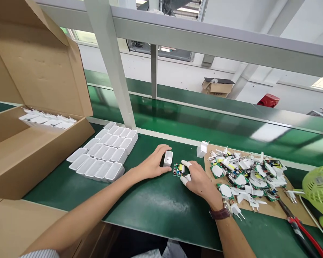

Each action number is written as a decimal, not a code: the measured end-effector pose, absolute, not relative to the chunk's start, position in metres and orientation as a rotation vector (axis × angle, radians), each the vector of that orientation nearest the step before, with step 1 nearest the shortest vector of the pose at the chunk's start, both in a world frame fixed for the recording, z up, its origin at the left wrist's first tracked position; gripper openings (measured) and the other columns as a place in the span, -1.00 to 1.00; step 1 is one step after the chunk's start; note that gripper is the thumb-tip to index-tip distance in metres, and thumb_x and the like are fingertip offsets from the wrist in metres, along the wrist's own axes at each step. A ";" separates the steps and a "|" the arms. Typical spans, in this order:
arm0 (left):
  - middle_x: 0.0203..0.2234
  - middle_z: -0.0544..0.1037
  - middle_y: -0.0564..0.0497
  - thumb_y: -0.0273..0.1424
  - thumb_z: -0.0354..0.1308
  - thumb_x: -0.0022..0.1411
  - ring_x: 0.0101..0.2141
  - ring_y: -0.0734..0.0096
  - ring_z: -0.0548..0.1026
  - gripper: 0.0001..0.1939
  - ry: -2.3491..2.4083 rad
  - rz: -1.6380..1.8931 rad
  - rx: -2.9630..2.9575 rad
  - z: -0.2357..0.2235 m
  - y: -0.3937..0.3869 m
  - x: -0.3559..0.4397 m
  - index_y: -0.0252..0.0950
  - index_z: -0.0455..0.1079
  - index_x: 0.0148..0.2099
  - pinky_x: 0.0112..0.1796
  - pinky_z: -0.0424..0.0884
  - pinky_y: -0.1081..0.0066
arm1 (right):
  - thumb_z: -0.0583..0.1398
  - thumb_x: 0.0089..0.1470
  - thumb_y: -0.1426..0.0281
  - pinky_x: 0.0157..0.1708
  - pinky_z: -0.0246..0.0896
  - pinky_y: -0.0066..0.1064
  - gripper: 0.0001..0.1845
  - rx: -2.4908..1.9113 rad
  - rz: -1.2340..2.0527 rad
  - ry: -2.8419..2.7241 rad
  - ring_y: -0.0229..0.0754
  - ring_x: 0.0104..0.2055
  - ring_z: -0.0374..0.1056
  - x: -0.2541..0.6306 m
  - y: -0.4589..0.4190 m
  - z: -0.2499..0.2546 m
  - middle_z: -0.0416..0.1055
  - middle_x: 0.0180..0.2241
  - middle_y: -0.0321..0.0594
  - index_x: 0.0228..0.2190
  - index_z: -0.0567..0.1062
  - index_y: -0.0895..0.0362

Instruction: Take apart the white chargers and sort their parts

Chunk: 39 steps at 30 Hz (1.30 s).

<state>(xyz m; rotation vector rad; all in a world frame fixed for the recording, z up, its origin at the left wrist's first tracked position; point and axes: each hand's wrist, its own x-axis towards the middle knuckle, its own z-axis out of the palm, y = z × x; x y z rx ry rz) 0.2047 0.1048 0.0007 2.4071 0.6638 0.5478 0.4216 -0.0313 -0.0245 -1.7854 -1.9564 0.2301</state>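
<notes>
My left hand [153,164] has its thumb and fingers around a white plastic charger housing [168,158], its open end facing up. Just right of it, my right hand [198,178], with white covers on its fingertips, pinches a small circuit board [178,169] carrying yellow and dark parts. Board and housing are close together, with a narrow gap between them. Several white housings [107,152] stand in rows to the left. A heap of circuit boards with white plug pieces [247,175] lies on the right.
An open cardboard box [51,150] with white chargers [47,119] inside stands at left. One white charger [202,149] sits beside a cardboard sheet [208,165]. Red-handled pliers [298,224] and a green fan [320,190] are at right. A metal post [110,64] rises behind the housings.
</notes>
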 end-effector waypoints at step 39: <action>0.26 0.46 -0.15 -0.43 0.25 0.38 0.29 0.07 0.35 -0.08 0.530 0.720 2.325 -0.029 0.101 0.205 -0.06 -0.24 0.54 0.27 0.34 -0.07 | 0.13 0.23 0.53 0.04 0.44 0.06 -0.30 -1.602 -0.261 -1.855 0.15 0.07 0.40 0.397 -0.030 -0.006 0.48 0.04 0.02 0.36 0.12 0.13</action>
